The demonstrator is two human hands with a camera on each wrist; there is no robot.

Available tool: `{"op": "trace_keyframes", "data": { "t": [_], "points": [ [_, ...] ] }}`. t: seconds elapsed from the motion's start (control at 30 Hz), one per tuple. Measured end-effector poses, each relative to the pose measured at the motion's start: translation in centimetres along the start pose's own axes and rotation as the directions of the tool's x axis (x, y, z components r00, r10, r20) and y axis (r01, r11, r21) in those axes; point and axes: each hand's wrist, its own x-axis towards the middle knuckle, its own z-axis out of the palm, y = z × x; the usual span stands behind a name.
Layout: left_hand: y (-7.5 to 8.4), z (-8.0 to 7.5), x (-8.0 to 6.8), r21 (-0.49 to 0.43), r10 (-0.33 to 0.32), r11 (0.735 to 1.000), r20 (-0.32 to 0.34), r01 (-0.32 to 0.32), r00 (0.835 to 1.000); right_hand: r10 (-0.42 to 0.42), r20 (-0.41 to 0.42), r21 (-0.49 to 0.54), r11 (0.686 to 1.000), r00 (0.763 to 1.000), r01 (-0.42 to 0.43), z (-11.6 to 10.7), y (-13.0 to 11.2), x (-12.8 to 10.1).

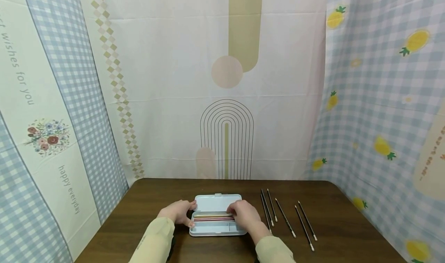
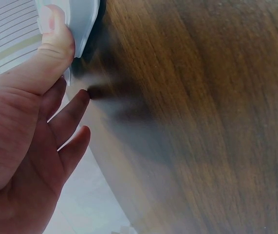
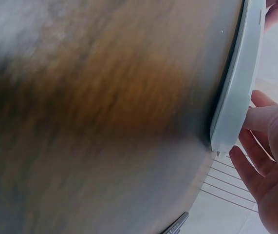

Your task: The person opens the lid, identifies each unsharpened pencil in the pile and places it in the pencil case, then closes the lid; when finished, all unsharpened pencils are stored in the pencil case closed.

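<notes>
Makeshift recording booth rather than a lived-in room, dark wooden table enclosed on three sides, printed fabric backdrops hung behind every edge, gingham, pineapples, flowers and greeting slogans

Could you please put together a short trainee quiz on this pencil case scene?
1. True or false: the lid of the pencil case is open.
2. How many loose pencils lie on the table to the right of the case?
3. Which hand touches the case: A, left hand only; B, right hand only; C, both?

Key:
1. True; the lid stands up behind the tray.
2. Five.
3. C; one hand at each end.
</notes>
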Motion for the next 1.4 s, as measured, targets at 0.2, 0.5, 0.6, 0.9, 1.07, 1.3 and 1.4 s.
{"op": "trace_keyframes", "data": {
  "t": [0.2, 0.5, 0.6, 0.9, 1.07, 1.3, 1.4],
  "points": [
    [1.3, -0.6, -0.6, -0.008, -0.047, 0.999, 0.005, 0.047, 0.999, -0.003, 0.006, 0.011, 1.0, 1.0, 0.003, 0.0, 0.1, 0.0],
    [1.3, -0.7, -0.9, 0.007, -0.037, 0.999, 0.001, 0.037, 0.999, 0.008, 0.025, 0.115, 0.993, 1.0, -0.011, -0.5, 0.3, -0.1],
    [1.4, -0.8, -1.0, 0.007, -0.035, 0.999, 0.0, 0.035, 0.999, 0.015, 0.03, 0.154, 0.988, 0.999, -0.019, -0.6, 0.7, -0.2],
    [-0.4, 0.6, 0.4, 0.012, -0.009, 1.0, -0.006, 0.009, 1.0, 0.003, 0.02, 0.259, 0.966, 1.0, -0.008, -0.9, 2.1, -0.6],
    [-5.6, 4.1, 4.3, 0.048, 0.036, 0.998, -0.009, -0.036, 0.999, 0.039, 0.016, 0.29, 0.956, 0.999, -0.042, -1.4, 2.9, -0.8],
    [-2.6, 2.0, 2.2, 0.021, 0.004, 1.0, 0.005, -0.004, 1.0, 0.067, -0.006, 0.334, 0.941, 0.998, -0.062, -1.8, 4.1, -1.7],
    [0.4, 0.1, -0.1, -0.005, -0.02, 1.0, -0.002, 0.02, 1.0, 0.076, -0.021, 0.336, 0.94, 0.997, -0.065, -1.9, 4.8, -2.1]
  ]
}}
